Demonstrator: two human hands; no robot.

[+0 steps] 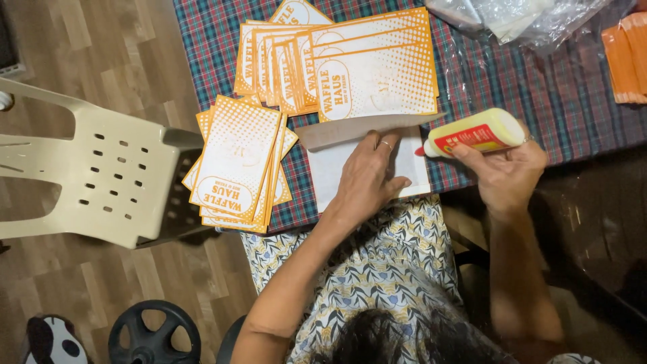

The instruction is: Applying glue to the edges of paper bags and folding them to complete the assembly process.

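My left hand [367, 178] presses flat, fingers spread, on the white paper bag [330, 172] at the plaid table's [539, 101] near edge. My right hand [502, 168] pinches a pale-yellow glue bottle [475, 133], red tip beside the bag. Orange-printed bags [357, 64] lie stacked beyond.

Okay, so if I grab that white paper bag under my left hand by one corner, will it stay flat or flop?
The white paper bag would probably flop: it looks thin, and its top flap already bends up. It seems light, since the left hand presses it flat while the right hand holds the glue bottle.
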